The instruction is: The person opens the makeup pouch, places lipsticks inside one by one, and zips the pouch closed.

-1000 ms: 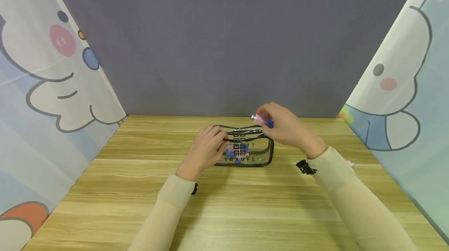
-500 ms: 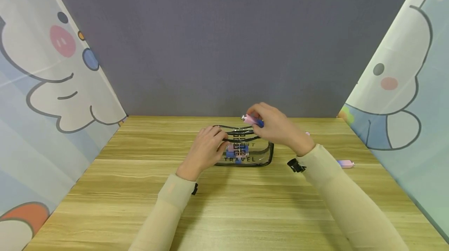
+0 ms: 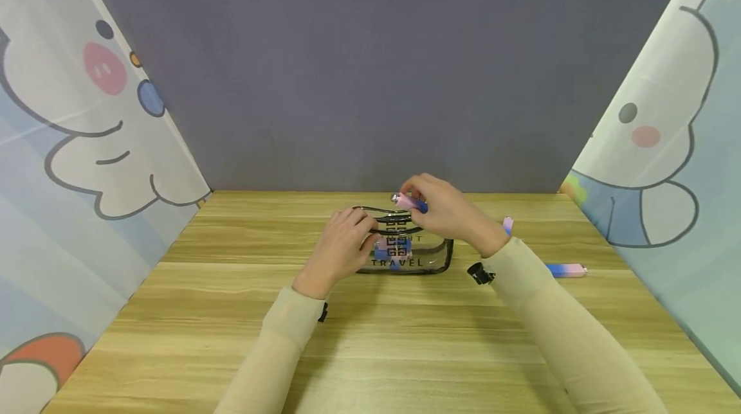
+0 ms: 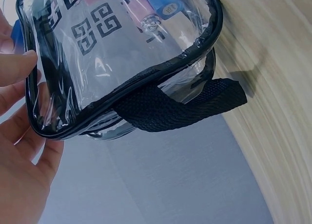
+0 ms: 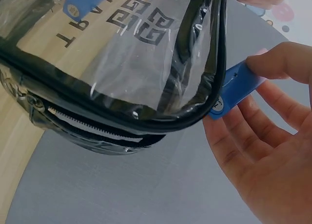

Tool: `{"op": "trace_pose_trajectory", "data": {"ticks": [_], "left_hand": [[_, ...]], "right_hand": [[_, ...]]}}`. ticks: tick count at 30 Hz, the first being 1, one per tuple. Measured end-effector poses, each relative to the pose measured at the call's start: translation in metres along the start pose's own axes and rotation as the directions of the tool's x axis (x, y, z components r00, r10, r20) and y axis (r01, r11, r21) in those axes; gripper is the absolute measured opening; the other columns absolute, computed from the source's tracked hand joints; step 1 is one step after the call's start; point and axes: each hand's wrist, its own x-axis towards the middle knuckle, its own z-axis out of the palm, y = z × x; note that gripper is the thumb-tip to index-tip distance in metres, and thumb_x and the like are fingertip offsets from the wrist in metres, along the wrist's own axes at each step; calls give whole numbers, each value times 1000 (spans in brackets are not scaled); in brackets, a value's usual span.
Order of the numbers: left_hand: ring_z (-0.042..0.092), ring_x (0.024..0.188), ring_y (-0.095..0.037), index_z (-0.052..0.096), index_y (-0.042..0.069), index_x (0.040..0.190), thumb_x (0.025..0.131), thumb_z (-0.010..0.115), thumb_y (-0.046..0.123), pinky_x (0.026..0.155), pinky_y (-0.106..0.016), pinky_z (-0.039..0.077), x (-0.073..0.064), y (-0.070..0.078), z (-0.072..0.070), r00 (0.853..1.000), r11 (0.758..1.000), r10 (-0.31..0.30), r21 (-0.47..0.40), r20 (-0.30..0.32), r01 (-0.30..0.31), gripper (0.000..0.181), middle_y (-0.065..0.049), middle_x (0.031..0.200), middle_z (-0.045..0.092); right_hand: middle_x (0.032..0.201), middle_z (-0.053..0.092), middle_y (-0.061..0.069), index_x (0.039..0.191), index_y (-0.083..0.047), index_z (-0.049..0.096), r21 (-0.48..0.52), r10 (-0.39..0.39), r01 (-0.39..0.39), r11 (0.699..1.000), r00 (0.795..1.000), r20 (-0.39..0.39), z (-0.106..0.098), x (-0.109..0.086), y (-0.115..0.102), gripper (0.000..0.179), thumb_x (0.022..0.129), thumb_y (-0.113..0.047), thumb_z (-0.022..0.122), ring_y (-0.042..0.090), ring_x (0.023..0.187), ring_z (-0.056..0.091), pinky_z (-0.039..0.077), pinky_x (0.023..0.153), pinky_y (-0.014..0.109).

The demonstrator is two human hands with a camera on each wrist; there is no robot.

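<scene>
The right hand (image 3: 442, 213) has its grip clamped, thumb and fingers, on a pink-and-blue tube (image 3: 411, 202). This tube is at the top of the clear bag (image 3: 429, 254). Its long axis goes sideways, nearly level; the pink end with silvery tip points to the left, the blue end is slightly lower. The left hand (image 3: 338, 243) pinches the bag's upper edge. Similar tubes (image 3: 382, 252) lie inside. Farther right on the bench (image 3: 405, 343), one tube (image 3: 567, 270) points its pink end rightward.
</scene>
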Motion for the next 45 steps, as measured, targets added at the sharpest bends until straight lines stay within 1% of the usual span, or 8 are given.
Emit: {"op": "trace_pose_trajectory", "data": {"ticks": [7, 16, 23, 28, 34, 36, 40, 45], "left_hand": [[59, 86, -21, 70, 12, 96, 92, 77, 15, 74, -36, 46, 0, 1, -1, 1000, 1000, -3, -3, 14, 3, 8, -2, 91, 63], [59, 87, -22, 69, 12, 96, 92, 77, 15, 75, -36, 47, -1, -1, -1, 1000, 1000, 18, 1, 18, -18, 9, -2, 93, 63], [59, 86, -22, 68, 12, 96, 92, 78, 14, 74, -36, 47, -1, -2, -1, 1000, 999, 31, -6, 4, -31, 10, -2, 93, 62], [59, 86, -23, 68, 12, 95, 92, 77, 14, 73, -36, 47, -1, -2, -1, 999, 999, 34, 1, 3, -34, 10, -2, 92, 62], [59, 86, -22, 68, 12, 95, 92, 77, 13, 73, -36, 46, -2, -2, 0, 1000, 1000, 26, -6, 2, -26, 9, -2, 91, 62], [59, 86, -22, 68, 12, 94, 92, 77, 13, 73, -36, 46, -2, -2, 0, 1000, 1000, 23, -5, -1, -23, 9, -2, 91, 62], [59, 86, -22, 69, 13, 95, 92, 78, 14, 73, -37, 47, -2, -2, 0, 1000, 1000, 21, 0, -7, -21, 10, -1, 92, 62], [59, 87, -22, 70, 12, 95, 89, 80, 12, 74, -37, 47, -1, -2, 1, 1000, 1000, 14, -12, -21, -14, 12, -1, 92, 63]], "right_hand": [[106, 63, 7, 122, -5, 64, 25, -12, 12, 1000, 1000, -3, 5, 2, -1, 32, 90, -5, 70, 22, 88, 59, 51, 76, 40], [102, 61, 5, 122, -6, 63, 34, -4, 4, 999, 1000, 23, 15, 5, -1, 31, 92, -7, 70, 20, 83, 56, 49, 73, 37], [103, 61, 5, 122, -7, 63, 41, -4, 3, 999, 999, 32, 19, 7, -3, 31, 92, -8, 70, 20, 84, 57, 50, 74, 37], [102, 60, 5, 123, -8, 63, 28, 5, -6, 1000, 999, 50, 21, 7, -5, 31, 93, -9, 69, 20, 84, 56, 49, 72, 36], [100, 60, 4, 123, -8, 64, 14, -4, 4, 1000, 998, 58, 24, 7, -5, 30, 93, -9, 68, 19, 81, 55, 48, 70, 35], [101, 60, 4, 122, -8, 64, 11, -9, 8, 1000, 998, 65, 24, 6, -5, 29, 93, -9, 67, 20, 82, 55, 48, 71, 36], [104, 60, 6, 123, -6, 65, 20, -6, 5, 1000, 996, 86, 22, 5, -5, 27, 95, -9, 64, 21, 88, 57, 50, 76, 39], [106, 61, 5, 123, -6, 65, 22, -2, 0, 1000, 995, 100, 18, 3, -5, 26, 97, -9, 62, 21, 94, 58, 51, 80, 40]]}}
